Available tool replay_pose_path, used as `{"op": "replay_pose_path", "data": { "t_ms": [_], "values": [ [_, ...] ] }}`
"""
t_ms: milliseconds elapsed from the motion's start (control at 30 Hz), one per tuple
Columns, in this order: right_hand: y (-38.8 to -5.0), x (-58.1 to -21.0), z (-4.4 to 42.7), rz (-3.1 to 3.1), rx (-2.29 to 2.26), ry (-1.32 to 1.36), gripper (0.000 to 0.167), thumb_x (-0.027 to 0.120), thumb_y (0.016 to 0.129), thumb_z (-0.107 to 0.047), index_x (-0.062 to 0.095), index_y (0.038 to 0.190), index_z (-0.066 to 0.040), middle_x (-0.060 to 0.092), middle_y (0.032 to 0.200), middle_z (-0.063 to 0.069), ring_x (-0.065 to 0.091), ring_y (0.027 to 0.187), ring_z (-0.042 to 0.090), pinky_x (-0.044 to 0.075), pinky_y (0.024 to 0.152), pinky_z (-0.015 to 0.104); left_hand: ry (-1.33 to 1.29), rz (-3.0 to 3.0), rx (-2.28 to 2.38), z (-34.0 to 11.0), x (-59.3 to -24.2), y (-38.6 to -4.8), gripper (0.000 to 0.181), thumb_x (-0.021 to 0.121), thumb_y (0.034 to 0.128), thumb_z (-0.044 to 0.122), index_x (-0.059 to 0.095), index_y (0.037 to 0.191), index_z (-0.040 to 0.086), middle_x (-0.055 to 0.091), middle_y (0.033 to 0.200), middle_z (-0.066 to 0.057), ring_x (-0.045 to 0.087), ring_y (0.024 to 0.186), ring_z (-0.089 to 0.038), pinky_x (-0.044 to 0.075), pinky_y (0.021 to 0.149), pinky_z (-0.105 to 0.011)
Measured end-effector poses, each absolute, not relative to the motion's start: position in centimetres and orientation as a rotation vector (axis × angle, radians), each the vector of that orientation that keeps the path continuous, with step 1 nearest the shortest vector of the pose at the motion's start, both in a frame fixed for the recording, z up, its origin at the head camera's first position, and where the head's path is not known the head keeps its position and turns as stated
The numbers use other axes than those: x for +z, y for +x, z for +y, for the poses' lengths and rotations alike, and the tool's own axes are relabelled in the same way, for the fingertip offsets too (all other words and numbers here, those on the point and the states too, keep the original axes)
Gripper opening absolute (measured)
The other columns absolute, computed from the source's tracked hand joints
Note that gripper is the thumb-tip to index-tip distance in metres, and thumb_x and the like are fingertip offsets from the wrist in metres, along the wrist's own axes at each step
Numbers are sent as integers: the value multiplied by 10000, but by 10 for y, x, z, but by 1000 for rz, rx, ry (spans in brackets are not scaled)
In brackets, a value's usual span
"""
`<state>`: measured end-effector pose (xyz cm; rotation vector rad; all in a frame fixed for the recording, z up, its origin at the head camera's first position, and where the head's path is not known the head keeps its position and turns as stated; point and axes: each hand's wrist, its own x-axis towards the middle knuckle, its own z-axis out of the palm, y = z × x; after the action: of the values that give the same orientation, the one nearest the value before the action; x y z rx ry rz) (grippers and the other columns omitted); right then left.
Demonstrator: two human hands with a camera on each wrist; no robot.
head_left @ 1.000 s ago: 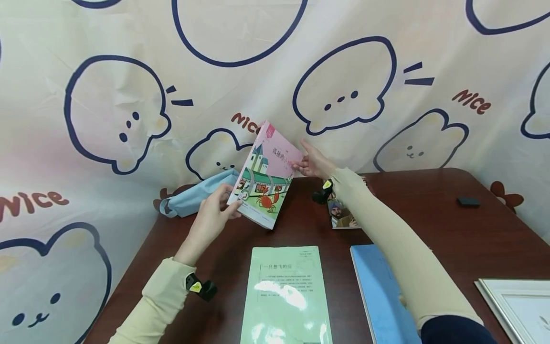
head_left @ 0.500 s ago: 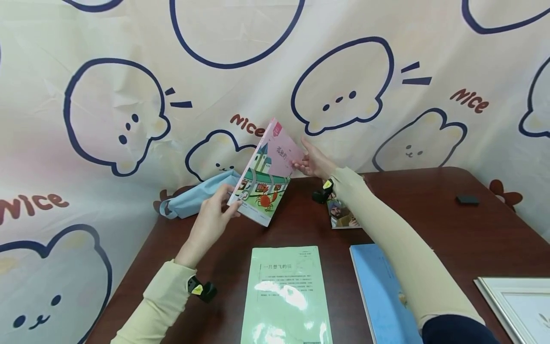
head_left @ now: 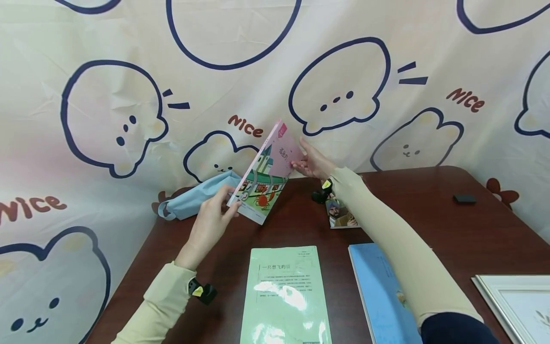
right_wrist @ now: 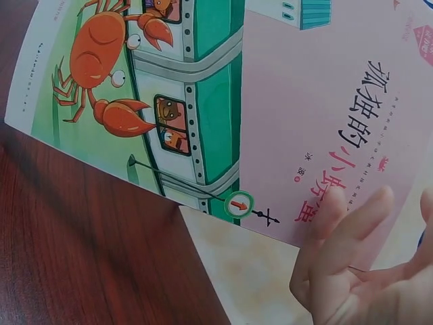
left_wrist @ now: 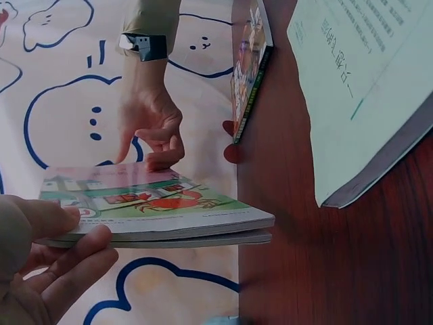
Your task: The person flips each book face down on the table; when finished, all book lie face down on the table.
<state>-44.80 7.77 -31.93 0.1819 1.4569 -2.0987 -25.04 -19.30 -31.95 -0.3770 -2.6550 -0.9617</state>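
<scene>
In the head view, the pink book point(head_left: 267, 181) is held tilted above the table point(head_left: 408, 205), over the left part of its far edge. Its glossy cover shows a red crab, a green train and a castle under a pink sky. The left hand point(head_left: 209, 220) grips its lower left corner; the right hand point(head_left: 315, 163) is at the right edge, thumb spread apart from loosely bent fingers. Compared with one second ago, the cover is turned farther away and looks narrower, its top corner farther right; the left grip is unchanged.

In the left wrist view, the left thumb lies on the cover, fingers beneath; the bottom edge shows two layers.

In the right wrist view, bent right fingers overlap the cover near black and red lettering; contact is unclear.
</scene>
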Motion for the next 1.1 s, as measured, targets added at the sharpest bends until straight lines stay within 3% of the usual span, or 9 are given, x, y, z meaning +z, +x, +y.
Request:
{"op": "replay_pose_path", "data": {
  "t_ms": [333, 600, 933, 1100],
  "values": [
    [-447, -320, 79, 1445, -2052, 201, 895, 421, 865, -738, 355, 1404, -28, 601, 766, 46, 627, 593, 106, 529, 593, 157, -412, -2613, -937, -195, -322, -249, 262, 625, 953, 205, 530, 1188, 137, 691, 1071, -128, 648, 760, -198, 552, 657, -339],
    [-443, -317, 78, 1517, -2058, 217, 975, 402, 875, -738, 224, 1494, -7, 531, 898, 72, 576, 604, 87, 499, 555, 141, -469, -2567, -893, -194, -324, -247, 266, 642, 941, 181, 540, 1180, 127, 687, 1119, -138, 674, 805, -220, 585, 693, -395],
    [-439, -315, 79, 1591, -2017, 194, 847, 422, 899, -704, 346, 1446, -62, 572, 849, 41, 581, 660, 79, 506, 603, 143, -508, -2527, -860, -194, -326, -243, 279, 663, 923, 155, 548, 1174, 115, 681, 1147, -145, 690, 840, -241, 589, 720, -426],
    [-440, -314, 78, 1601, -2023, 204, 799, 458, 926, -639, 356, 1422, -22, 554, 878, 57, 567, 687, 94, 503, 590, 157, -531, -2503, -835, -196, -326, -241, 296, 675, 913, 142, 557, 1184, 119, 683, 1153, -133, 701, 868, -246, 587, 741, -426]
  ]
}}
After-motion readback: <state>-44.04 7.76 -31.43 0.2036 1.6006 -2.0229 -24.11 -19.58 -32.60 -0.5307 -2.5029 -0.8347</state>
